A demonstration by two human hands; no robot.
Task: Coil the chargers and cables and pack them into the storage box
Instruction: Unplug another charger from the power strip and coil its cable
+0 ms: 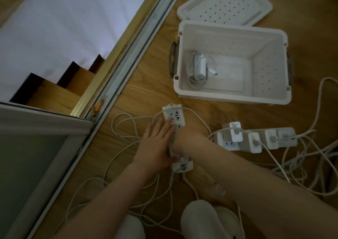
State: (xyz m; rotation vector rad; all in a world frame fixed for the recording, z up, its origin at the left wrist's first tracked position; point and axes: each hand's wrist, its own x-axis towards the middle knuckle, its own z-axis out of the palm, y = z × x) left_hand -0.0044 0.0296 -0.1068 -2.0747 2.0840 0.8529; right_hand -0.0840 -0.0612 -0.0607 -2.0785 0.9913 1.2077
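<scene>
A white power strip [173, 114] lies on the wooden floor in the middle of the view, with its cable looped around it. My left hand [157, 142] rests flat on its left side, fingers straight, thumb near the round switch [182, 158]. My right hand [186, 136] covers the strip's middle, its fingers curled down out of sight. Behind stands the open white storage box [232, 28], which holds one coiled white charger [199, 67]. A second power strip [256, 138] to the right has several white adapters plugged in.
The box lid [225, 3] lies upside down behind the box. Loose white cables [301, 165] tangle at the right, and more cable loops [128, 129] spread at the left. A sliding-door track [128, 56] runs diagonally. White slippers [199, 218] are at the bottom.
</scene>
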